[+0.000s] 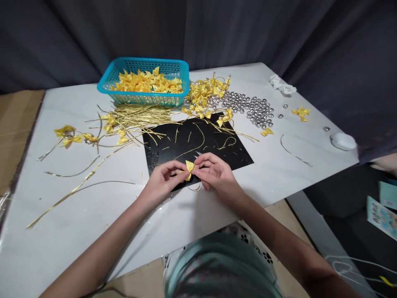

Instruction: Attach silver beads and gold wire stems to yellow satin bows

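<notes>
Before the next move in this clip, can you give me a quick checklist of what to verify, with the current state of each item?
1. Yellow ribbon bow pinched between both hands: ok.
2. Left hand and right hand over the black mat: ok.
3. Gold wire tie attached at the bow: cannot tell, the fingers hide it.
4. Spare gold wire ties lying beside the mat: ok.
5. Teal basket holding more yellow bows, upright at the far edge: ok.
6. Silver bells heaped on the white table, apart from the hands: ok.
</notes>
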Motion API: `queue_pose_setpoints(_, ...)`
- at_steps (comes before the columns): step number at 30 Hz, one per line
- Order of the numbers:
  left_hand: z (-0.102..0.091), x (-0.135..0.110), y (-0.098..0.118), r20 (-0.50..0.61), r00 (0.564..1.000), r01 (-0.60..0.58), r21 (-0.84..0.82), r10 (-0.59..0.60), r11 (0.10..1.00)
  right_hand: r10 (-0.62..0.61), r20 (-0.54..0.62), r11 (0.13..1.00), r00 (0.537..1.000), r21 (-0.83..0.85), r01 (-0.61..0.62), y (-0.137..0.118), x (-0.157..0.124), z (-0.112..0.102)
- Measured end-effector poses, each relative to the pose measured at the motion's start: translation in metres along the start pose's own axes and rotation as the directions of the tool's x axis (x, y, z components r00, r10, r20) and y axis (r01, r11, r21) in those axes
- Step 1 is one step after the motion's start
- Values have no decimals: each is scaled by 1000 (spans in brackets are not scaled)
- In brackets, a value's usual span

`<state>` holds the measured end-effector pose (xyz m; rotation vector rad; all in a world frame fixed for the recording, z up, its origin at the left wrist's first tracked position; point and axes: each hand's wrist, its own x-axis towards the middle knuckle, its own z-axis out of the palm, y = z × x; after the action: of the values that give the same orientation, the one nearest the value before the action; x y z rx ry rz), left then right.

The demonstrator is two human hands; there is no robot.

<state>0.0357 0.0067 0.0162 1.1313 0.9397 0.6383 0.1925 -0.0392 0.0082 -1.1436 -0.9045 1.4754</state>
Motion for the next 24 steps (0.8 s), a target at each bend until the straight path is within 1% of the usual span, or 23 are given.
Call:
queue_pose_setpoints(3,0,0,0,102,994,51,-114,-40,992,23,43,999,999,33,-25,0,0,-1)
queue_pose_setpoints(5,-1,0,-1,106,993,68,-131,-55,989,60,108,995,992,73,-68,-1,1,-2)
queue_pose_setpoints(6,-1,0,-1,77,996,59,-118,-50,991,85,157,989,984,105,-102,-1,0,-4)
queue_pose_setpoints(8,-3,1,-1,-21,1000,12,-90,-14,996,136,264,968,955,170,-185,-1,0,-7)
queue_pose_setpoints(10,-5,3,-2,-107,994,-35,-69,27,997,172,324,948,930,202,-246,-2,0,-10)
queue_pose_setpoints(12,-8,4,-3,-162,984,-79,-46,71,996,187,300,953,936,175,-247,-2,1,-12)
queue_pose_setpoints(14,-11,4,-3,-192,975,-120,-12,115,993,192,260,968,946,105,-226,-2,1,-12)
queue_pose_setpoints(16,-12,5,-4,-194,970,-144,12,143,990,187,248,976,950,62,-208,-2,1,-11)
queue_pose_setpoints(21,-11,4,-4,-166,972,-161,55,168,985,139,198,987,970,56,-153,-3,1,-11)
queue_pose_setpoints(23,-9,4,-4,-179,963,-179,128,200,976,135,187,989,973,40,-145,-3,1,-12)
queue_pose_setpoints(24,-9,3,-5,-197,951,-203,189,239,961,135,182,989,974,35,-143,-3,1,-12)
